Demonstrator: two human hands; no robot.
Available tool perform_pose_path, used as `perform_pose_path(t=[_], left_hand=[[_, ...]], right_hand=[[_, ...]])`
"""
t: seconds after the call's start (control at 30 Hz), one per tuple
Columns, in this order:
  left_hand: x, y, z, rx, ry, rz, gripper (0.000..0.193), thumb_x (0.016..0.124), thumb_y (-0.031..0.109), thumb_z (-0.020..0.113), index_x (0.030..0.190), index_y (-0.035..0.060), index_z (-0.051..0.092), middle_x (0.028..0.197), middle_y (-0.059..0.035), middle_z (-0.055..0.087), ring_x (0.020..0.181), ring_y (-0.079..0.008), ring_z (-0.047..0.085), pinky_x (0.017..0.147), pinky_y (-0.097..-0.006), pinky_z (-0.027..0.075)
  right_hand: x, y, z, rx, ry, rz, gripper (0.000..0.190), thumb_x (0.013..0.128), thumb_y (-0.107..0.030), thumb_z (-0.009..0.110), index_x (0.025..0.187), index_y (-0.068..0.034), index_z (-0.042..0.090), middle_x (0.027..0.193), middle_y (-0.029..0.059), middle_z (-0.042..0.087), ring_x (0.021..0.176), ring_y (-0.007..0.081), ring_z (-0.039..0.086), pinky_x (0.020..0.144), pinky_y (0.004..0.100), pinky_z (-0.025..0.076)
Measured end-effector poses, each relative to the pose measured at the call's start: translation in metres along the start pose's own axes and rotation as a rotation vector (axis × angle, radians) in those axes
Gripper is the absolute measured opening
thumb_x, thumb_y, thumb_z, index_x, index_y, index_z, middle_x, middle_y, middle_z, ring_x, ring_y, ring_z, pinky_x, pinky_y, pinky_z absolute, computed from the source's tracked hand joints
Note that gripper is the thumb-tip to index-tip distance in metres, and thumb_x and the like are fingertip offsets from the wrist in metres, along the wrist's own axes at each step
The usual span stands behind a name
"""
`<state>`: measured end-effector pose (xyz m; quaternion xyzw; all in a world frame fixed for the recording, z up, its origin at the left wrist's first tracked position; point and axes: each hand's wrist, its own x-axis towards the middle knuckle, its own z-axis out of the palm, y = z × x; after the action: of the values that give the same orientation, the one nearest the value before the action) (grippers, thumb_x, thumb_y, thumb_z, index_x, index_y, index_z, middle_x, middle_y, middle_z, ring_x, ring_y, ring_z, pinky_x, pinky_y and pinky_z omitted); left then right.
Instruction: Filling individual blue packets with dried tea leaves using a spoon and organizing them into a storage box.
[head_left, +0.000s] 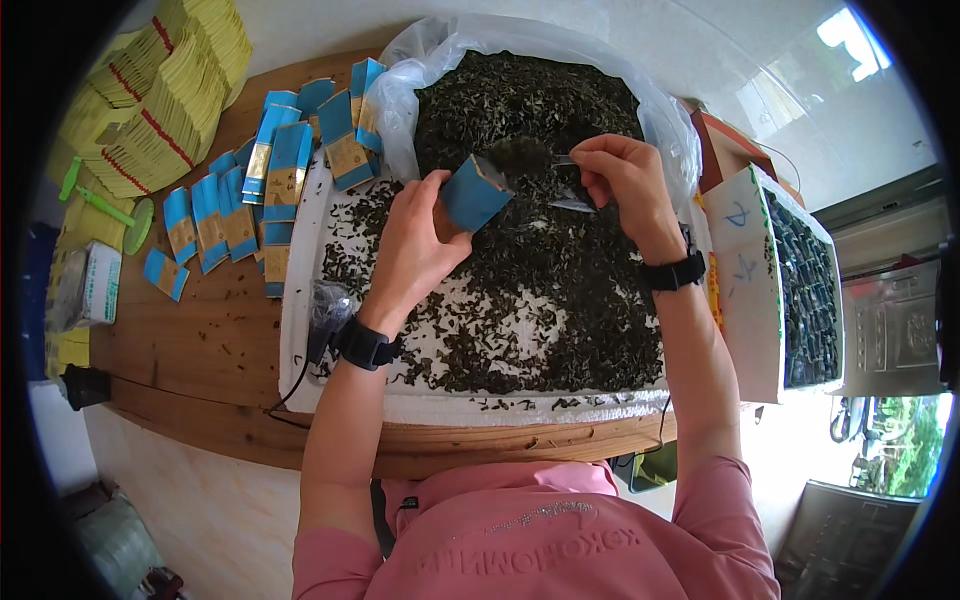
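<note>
My left hand (420, 240) grips a small blue and tan paper packet (477, 193) between thumb and fingers. The packet is tilted, its upper end facing the dark dried leaves, which look like tea. To its right, my right hand (626, 180) pinches a thin silvery tool (562, 160), perhaps tongs or tweezers; its full shape is hidden by the fingers. A second shiny piece (574, 205) shows just below, and I cannot tell whether the two are joined. A mass of loose leaves (525, 97) fills a clear plastic bag (394, 112) and spreads over a white foam tray (420, 409).
Several blue and tan packets (285, 169) lie left on the wooden table (195, 337). Behind them stand yellow paper stacks (150, 150) and a green plastic tool (105, 202). At right, a white foam box (742, 277) holds rows of small dark packs (806, 292). A cable (289, 397) crosses the tray's left edge.
</note>
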<state>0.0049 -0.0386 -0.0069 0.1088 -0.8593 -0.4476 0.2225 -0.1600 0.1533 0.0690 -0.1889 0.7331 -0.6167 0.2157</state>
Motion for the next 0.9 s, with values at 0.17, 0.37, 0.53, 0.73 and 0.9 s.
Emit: perform_pose_path(t=[0.17,0.37,0.53,0.73,0.9], left_hand=[[0.000,0.006,0.000,0.036,-0.026,0.030,0.061,0.071,0.007,0.072,0.128,0.0008,0.049,0.109,-0.0145,0.055,0.106,-0.0345,0.053,0.091,-0.0431,0.045],[0.001,0.002,-0.002,-0.012,-0.019,0.003,0.060,0.070,0.006,0.073,0.126,0.0010,0.051,0.109,-0.0151,0.055,0.106,-0.0341,0.054,0.092,-0.0422,0.046],[0.001,-0.006,-0.004,-0.052,0.084,-0.034,0.055,0.072,0.005,0.072,0.123,-0.0002,0.052,0.111,-0.0144,0.056,0.104,-0.0312,0.057,0.092,-0.0403,0.047],[0.004,-0.001,-0.010,-0.087,0.102,-0.047,0.053,0.074,0.005,0.071,0.123,-0.0006,0.052,0.110,-0.0134,0.055,0.101,-0.0277,0.060,0.089,-0.0373,0.049],[0.002,-0.003,-0.013,-0.079,0.108,-0.063,0.052,0.074,0.005,0.071,0.123,-0.0010,0.053,0.110,-0.0130,0.054,0.102,-0.0275,0.060,0.090,-0.0370,0.049]], right_hand=[[-0.018,0.009,0.038,-0.700,0.057,-0.855,0.010,0.084,-0.001,0.066,0.094,-0.001,0.069,0.074,0.0101,0.066,0.063,0.0220,0.066,0.056,0.0294,0.049],[-0.032,0.000,0.033,-0.743,0.175,-0.855,0.013,0.084,0.003,0.066,0.095,-0.002,0.069,0.079,0.0135,0.066,0.069,0.0239,0.067,0.060,0.0305,0.050],[-0.014,0.025,-0.024,-0.931,0.405,-0.566,0.013,0.085,-0.013,0.066,0.093,-0.003,0.072,0.068,0.0151,0.065,0.059,0.0209,0.065,0.060,0.0313,0.050],[0.016,0.060,-0.018,-0.715,0.170,-0.230,0.014,0.084,-0.011,0.064,0.089,0.000,0.071,0.065,0.0072,0.065,0.053,0.0137,0.060,0.053,0.0292,0.048],[0.032,0.065,0.029,-0.172,0.039,0.032,0.014,0.086,-0.008,0.063,0.089,0.004,0.069,0.067,0.0063,0.063,0.048,0.0113,0.055,0.045,0.0250,0.043]])
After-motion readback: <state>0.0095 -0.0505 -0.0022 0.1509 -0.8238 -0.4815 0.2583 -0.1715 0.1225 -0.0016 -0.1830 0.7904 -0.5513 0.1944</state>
